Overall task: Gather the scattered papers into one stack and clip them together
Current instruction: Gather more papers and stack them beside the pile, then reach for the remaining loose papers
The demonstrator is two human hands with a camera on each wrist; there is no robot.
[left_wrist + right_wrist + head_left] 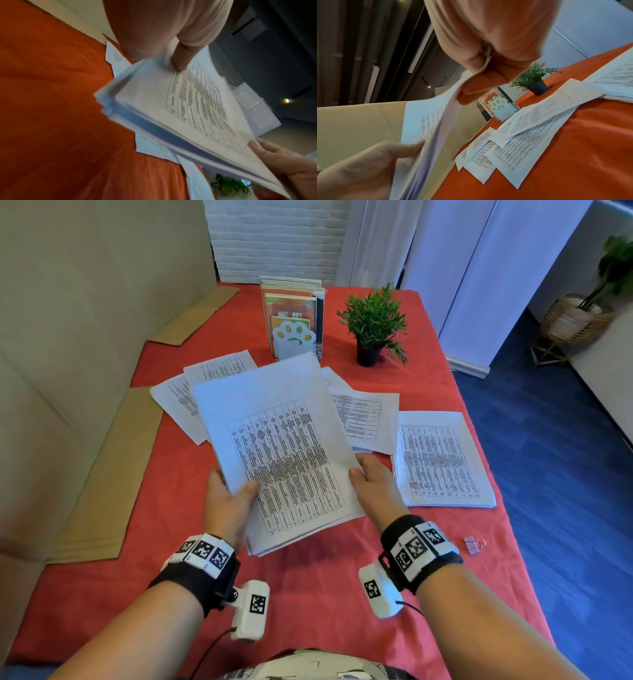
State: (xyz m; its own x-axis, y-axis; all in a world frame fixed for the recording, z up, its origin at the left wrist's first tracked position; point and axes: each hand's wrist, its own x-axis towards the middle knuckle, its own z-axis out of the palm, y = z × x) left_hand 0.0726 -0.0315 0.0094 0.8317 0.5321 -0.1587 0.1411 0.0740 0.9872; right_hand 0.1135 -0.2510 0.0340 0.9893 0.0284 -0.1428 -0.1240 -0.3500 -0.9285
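Head view: both hands hold a sheaf (284, 446) of printed papers tilted above the red-covered bench (308, 594). The left hand (227, 503) pinches its near left edge, thumb on top. The right hand (375, 484) steadies the right edge with its thumb on the margin; its fingers are hidden beneath. Taking the plant (375, 323) as landmark, loose sheets (364, 419) lie just in front of it, more sheets (191, 392) lie well to its left, and a separate pile (442, 460) lies nearer the person and to its right. The clip (473, 544) sits much nearer the person than the plant, at the bench's right edge. A book stand (294, 337) is just left of the plant.

Left wrist view: the left thumb (181, 56) presses on the top sheet, and the sheaf's edges look fanned and uneven.

Right wrist view: the right fingers (477, 86) curl under the sheaf with the page edges pinched against them, and the loose sheets spread on the cloth below.

The step in hand seems to be squaring the sheaf. It would go best with a slack grip and a tap of its long edge on the bench. The remaining sheets should be added before the clip is reached for.
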